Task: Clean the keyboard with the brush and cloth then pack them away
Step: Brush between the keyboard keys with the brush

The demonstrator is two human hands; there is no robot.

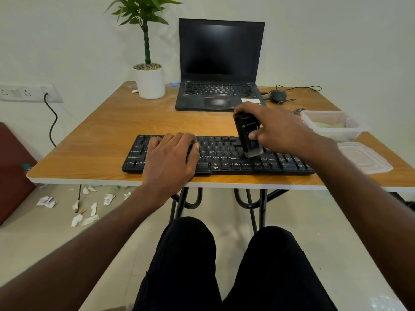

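Left hand [170, 158] flat on keyboard [280, 163]; right hand [276, 129] around brush [247, 135].

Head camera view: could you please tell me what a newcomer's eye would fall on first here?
First, the right hand gripping a black brush, bristles down on the black keyboard at the table's near edge, while the left hand lies flat on its left half. Behind stands an open laptop, screen dark, with a potted plant to its left.
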